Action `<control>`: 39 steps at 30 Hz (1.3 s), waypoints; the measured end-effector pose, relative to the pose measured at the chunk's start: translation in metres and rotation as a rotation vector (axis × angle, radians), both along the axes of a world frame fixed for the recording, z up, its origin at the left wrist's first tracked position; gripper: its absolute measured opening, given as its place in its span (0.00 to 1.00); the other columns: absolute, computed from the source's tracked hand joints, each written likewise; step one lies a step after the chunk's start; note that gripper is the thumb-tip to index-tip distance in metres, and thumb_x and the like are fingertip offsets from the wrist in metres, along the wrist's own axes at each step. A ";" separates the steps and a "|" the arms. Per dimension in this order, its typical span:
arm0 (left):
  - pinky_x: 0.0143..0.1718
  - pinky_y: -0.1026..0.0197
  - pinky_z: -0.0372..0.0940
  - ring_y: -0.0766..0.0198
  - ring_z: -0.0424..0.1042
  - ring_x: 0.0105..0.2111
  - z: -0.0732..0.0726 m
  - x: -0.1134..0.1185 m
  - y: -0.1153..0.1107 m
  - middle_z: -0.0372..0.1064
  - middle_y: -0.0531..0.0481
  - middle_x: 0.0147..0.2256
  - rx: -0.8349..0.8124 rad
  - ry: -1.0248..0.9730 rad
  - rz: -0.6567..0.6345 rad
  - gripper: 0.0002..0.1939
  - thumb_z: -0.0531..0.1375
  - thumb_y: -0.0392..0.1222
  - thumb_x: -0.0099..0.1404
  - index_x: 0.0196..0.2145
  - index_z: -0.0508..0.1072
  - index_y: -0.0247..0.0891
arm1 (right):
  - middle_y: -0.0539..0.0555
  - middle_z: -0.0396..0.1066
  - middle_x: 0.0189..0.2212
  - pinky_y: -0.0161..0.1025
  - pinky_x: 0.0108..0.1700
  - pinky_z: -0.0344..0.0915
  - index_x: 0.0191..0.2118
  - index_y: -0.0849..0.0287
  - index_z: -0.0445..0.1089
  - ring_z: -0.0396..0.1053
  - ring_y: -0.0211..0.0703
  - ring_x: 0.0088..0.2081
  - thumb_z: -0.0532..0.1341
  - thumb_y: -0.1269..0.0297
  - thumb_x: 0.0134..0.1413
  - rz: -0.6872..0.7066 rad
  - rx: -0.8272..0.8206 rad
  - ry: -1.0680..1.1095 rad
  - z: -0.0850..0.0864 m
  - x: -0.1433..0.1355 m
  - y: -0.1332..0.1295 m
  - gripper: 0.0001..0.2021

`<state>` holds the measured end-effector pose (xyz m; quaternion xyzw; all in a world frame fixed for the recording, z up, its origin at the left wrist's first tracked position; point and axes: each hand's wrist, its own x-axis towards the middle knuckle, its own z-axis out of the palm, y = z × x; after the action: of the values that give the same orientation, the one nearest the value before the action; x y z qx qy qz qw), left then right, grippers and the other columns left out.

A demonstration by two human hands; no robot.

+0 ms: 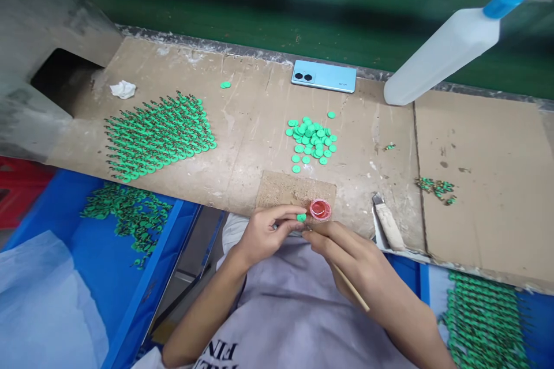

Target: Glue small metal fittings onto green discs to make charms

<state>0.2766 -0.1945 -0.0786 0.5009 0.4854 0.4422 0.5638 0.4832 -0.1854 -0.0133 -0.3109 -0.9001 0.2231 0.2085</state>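
My left hand pinches a small green disc between thumb and fingertips, near the front edge of the bench. Close beside it, my right hand is closed around a thin wooden stick, whose tip is hard to make out near the disc. A small round pot of red stuff stands just above my fingers, at the edge of a cork-like board. Beyond it lies a loose heap of green discs. Neat rows of green discs with dark upright pieces cover the bench at the left.
A blue phone and a tilted white bottle are at the back. A taped blade tool lies right of my right hand, with small green-and-brass pieces beyond. Blue trays flank me below the bench.
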 end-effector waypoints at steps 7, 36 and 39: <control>0.42 0.61 0.80 0.56 0.86 0.39 0.004 -0.001 0.000 0.86 0.45 0.41 0.020 0.068 -0.069 0.11 0.64 0.37 0.66 0.45 0.84 0.38 | 0.48 0.71 0.24 0.38 0.24 0.63 0.39 0.56 0.71 0.69 0.39 0.22 0.61 0.69 0.73 -0.111 0.113 0.165 -0.014 -0.007 0.006 0.07; 0.44 0.58 0.82 0.53 0.87 0.38 0.011 -0.005 -0.009 0.86 0.43 0.36 -0.105 -0.085 0.002 0.12 0.70 0.44 0.64 0.44 0.82 0.36 | 0.50 0.74 0.28 0.44 0.35 0.70 0.50 0.51 0.75 0.71 0.44 0.29 0.56 0.64 0.74 -0.638 0.083 0.609 -0.034 0.066 0.015 0.10; 0.39 0.61 0.81 0.55 0.86 0.34 0.010 -0.005 -0.011 0.86 0.45 0.34 -0.100 -0.063 0.019 0.10 0.69 0.43 0.65 0.42 0.83 0.37 | 0.53 0.77 0.33 0.41 0.32 0.68 0.55 0.55 0.71 0.70 0.41 0.27 0.52 0.58 0.77 -0.878 0.107 0.407 -0.036 0.106 0.029 0.14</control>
<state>0.2713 -0.2051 -0.0685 0.4532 0.4936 0.4385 0.5989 0.5893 -0.1562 -0.0493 -0.6003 -0.6349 0.1237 0.4704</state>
